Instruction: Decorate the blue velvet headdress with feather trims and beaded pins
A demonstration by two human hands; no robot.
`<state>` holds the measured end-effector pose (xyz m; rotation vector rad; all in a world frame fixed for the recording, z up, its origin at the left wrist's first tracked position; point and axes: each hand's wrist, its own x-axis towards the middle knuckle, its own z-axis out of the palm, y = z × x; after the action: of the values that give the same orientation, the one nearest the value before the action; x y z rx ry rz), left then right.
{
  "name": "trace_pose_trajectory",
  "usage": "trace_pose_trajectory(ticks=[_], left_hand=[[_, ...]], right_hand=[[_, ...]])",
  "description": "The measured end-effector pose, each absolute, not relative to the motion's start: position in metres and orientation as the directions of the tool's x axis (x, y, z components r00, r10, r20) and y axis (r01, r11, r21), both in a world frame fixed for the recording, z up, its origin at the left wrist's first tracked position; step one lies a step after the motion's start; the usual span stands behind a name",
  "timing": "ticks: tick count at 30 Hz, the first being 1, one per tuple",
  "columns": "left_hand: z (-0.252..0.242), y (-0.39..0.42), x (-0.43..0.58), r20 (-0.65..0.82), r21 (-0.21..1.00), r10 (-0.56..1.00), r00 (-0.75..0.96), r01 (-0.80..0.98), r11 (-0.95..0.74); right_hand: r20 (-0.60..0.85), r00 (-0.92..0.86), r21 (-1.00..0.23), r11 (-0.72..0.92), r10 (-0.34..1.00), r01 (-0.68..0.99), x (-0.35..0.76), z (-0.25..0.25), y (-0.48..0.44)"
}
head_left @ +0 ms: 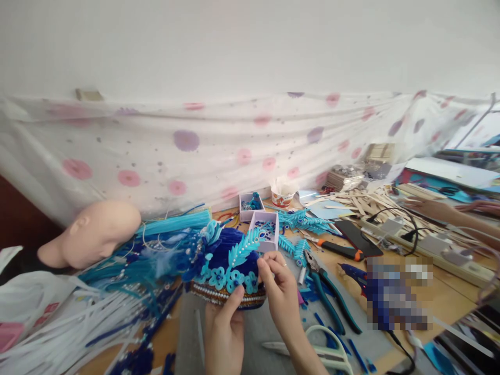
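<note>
A blue velvet headpiece (222,247) is held up over the grey cutting mat, tilted slightly. Turquoise flowers (219,278), a leaf-shaped sprig (244,250) and a beaded band (222,296) decorate its front. My left hand (226,328) grips the lower band from below, thumb on the front. At the right edge, beside the last flower, my right hand (279,284) has thumb and forefinger pinched together; what lies between them, if anything, is hidden. Behind the headpiece sits a white box of blue beads (276,237). Below my right wrist lie pale-handled scissors (318,351).
Dark-handled pliers (332,297), an orange-and-black tool (339,248) and a blue glue gun (355,273) lie to the right, near a power strip (429,255). A mannequin head (97,232) and white strips (78,323) occupy the left. Another person's hand (429,208) is at far right.
</note>
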<state>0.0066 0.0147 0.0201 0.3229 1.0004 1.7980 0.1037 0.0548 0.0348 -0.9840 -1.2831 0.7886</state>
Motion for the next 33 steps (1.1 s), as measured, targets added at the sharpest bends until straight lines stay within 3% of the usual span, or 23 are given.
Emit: trace_pose_trajectory(ticks=[4,10,15,23,33], left_hand=[[0.023,0.013,0.012,-0.33,0.689,0.855,-0.4,-0.722,-0.072],[0.027,0.009,0.018,-0.272,0.692,0.923,-0.272,-0.722,-0.009],[0.028,0.011,0.02,-0.241,0.741,0.916,-0.32,-0.67,-0.039],[0.039,0.01,0.025,-0.261,0.68,0.902,-0.345,-0.729,-0.083],[0.033,0.013,0.024,-0.267,0.688,0.899,-0.346,-0.722,-0.074]], right_hand=[[0.428,0.203,-0.9,0.436,0.881,0.005,0.107,0.028,0.051],[0.184,0.142,-0.973,0.201,0.973,-0.114,0.11,0.026,0.054],[0.212,0.146,-0.962,0.233,0.966,-0.145,0.11,0.026,0.056],[0.212,0.118,-0.958,0.23,0.97,-0.171,0.111,0.026,0.054],[0.18,0.101,-0.963,0.196,0.978,-0.186,0.108,0.032,0.06]])
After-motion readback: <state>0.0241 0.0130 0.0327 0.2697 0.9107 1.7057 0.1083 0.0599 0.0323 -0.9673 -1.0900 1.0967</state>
